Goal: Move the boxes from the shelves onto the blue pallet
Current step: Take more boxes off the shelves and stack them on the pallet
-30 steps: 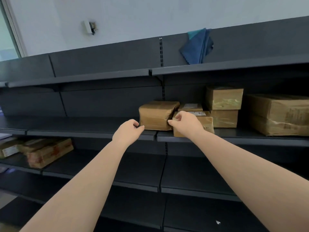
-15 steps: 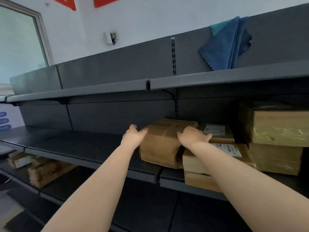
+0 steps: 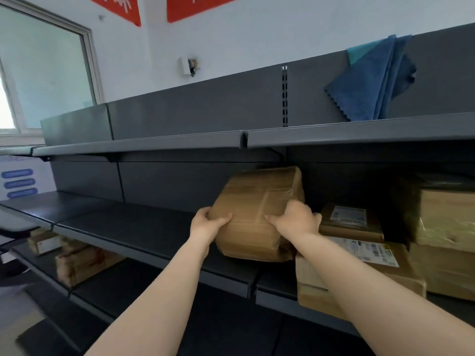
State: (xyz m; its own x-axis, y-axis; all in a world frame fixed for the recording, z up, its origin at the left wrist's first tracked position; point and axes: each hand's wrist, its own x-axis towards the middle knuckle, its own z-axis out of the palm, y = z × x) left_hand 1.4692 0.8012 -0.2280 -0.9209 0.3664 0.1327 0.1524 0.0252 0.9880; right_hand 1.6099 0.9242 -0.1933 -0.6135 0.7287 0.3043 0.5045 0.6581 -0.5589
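Note:
A brown taped cardboard box [image 3: 257,201] is tilted up at the front of the middle shelf [image 3: 144,229], its near edge lifted toward me. My left hand [image 3: 209,223] grips its left side and my right hand [image 3: 295,218] grips its right side. Right beside it lie two labelled boxes, a small one [image 3: 350,222] behind and a larger one [image 3: 365,258] at the shelf's front edge. Further right stand stacked boxes [image 3: 447,227]. The blue pallet is out of view.
A blue cloth [image 3: 372,80] hangs over the back panel above the top shelf [image 3: 359,131]. Boxes [image 3: 79,263] lie on the lower shelf at the left. A window [image 3: 38,73] and red signs are on the wall behind.
Both hands have closed on the sides of the brown box and tipped it up off the shelf. The view has moved closer and tilted upward.

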